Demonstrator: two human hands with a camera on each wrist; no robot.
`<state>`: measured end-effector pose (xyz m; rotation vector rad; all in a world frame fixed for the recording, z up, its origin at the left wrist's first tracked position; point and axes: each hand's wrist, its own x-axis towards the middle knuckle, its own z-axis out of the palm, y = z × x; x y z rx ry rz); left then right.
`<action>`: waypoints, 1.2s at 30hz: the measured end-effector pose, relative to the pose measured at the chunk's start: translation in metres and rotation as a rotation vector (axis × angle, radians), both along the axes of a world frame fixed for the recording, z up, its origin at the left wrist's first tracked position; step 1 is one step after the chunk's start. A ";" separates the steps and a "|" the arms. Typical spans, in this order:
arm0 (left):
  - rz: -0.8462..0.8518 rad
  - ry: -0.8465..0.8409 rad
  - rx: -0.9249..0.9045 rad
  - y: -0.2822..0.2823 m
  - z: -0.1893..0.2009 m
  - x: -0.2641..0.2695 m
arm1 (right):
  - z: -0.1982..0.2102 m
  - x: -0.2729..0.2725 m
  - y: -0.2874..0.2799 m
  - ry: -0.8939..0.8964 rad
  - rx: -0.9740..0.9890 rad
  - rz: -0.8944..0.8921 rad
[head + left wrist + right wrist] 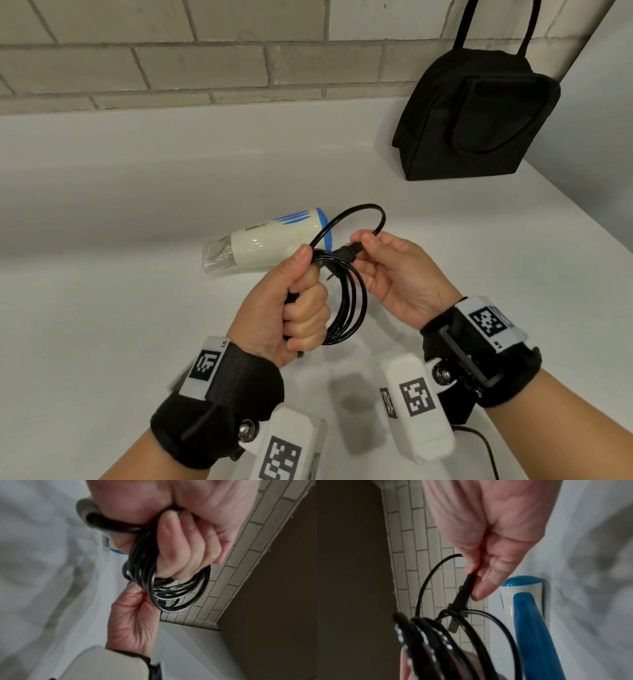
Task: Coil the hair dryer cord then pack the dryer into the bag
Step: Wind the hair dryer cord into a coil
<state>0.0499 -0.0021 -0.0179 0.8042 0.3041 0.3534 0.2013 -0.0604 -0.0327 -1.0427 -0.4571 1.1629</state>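
A cream and blue hair dryer [270,243] lies on its side on the white counter [120,212], its clear nozzle pointing left. Its black cord [346,301] is wound into several loops, and my left hand [298,301] grips the bundle in a fist in front of the dryer. My right hand [383,263] pinches the plug [349,249] at the cord's end, just right of the left thumb, with one free loop arching above it. In the right wrist view the plug [462,596] sits between thumb and fingers, beside the blue handle [530,626]. The left wrist view shows the coil [171,588] under my fingers.
A black fabric bag [479,113] with long handles stands at the back right, against the grey brick wall [171,58]. The counter's right edge runs diagonally past the bag. Another thin black cable [486,445] trails off near my right forearm.
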 end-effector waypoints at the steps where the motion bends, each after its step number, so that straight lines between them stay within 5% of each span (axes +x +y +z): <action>1: -0.001 0.004 -0.007 0.000 -0.001 0.000 | -0.001 -0.001 0.000 0.021 -0.006 0.020; 11: 0.080 0.108 0.023 -0.005 -0.006 -0.001 | -0.004 -0.016 0.007 0.088 -0.008 0.110; 17: 0.145 0.147 0.019 -0.007 -0.004 0.003 | -0.010 -0.028 0.009 -0.049 0.003 -0.096; 24: 0.112 0.120 0.055 -0.011 -0.004 0.003 | -0.021 -0.030 -0.004 0.187 -0.007 0.066; 36: 0.060 0.126 0.115 -0.015 -0.007 0.006 | -0.033 -0.019 -0.004 0.173 -0.143 0.148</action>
